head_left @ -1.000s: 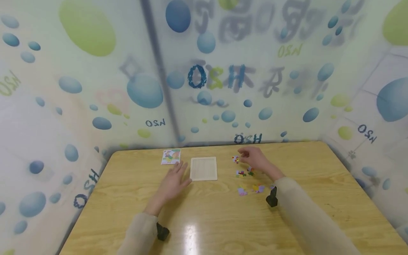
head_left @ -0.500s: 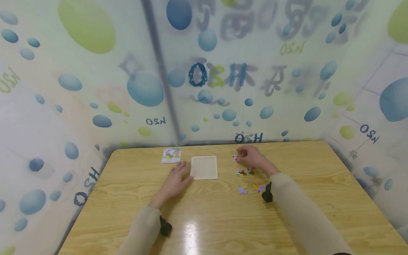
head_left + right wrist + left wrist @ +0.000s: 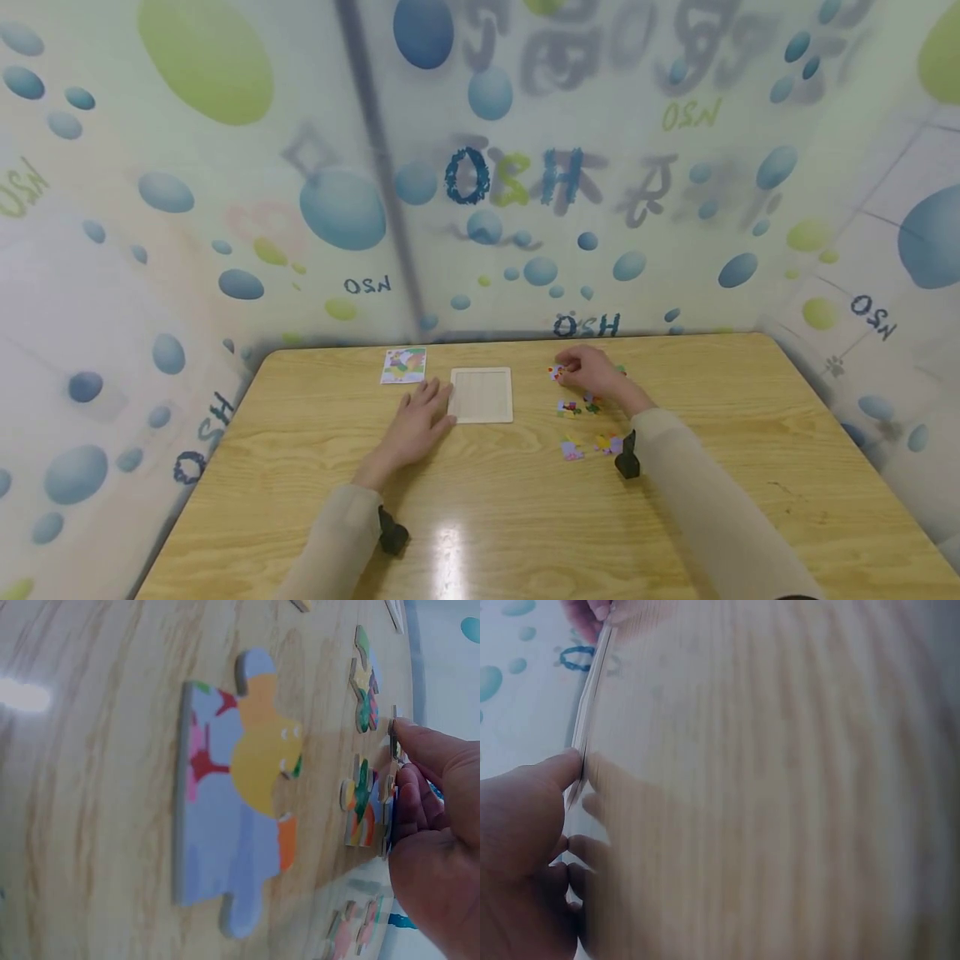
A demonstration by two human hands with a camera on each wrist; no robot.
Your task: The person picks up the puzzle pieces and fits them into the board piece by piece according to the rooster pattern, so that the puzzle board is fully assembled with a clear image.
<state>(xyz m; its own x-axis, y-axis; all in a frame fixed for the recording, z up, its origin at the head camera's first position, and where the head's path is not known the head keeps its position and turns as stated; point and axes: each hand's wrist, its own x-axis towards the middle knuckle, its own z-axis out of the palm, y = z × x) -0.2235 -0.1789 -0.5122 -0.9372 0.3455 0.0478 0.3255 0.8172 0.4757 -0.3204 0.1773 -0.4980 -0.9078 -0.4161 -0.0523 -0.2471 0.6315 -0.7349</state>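
My left hand (image 3: 411,425) lies spread along the left side of a square wooden puzzle tray (image 3: 481,396), with fingertips and thumb at its rim; the left wrist view shows the thumb (image 3: 561,769) against the thin edge. My right hand (image 3: 592,371) pinches a small colourful puzzle piece (image 3: 556,372) between thumb and fingertips, low over the tabletop to the right of the tray. From the right wrist, that piece (image 3: 395,742) is seen edge-on and partly hidden by the thumb. A large piece with a yellow bird (image 3: 259,765) lies nearer that camera.
Several loose pieces lie below the right hand, among them a lilac one (image 3: 572,450) and a dark, many-coloured one (image 3: 568,408). A picture card (image 3: 403,366) lies left of the tray near the back of the wooden table (image 3: 525,517). A patterned wall covering (image 3: 637,275) rises behind.
The right hand has closed in on the piece at its fingertips and shifted slightly left. The left hand has moved slightly right, up against the tray.
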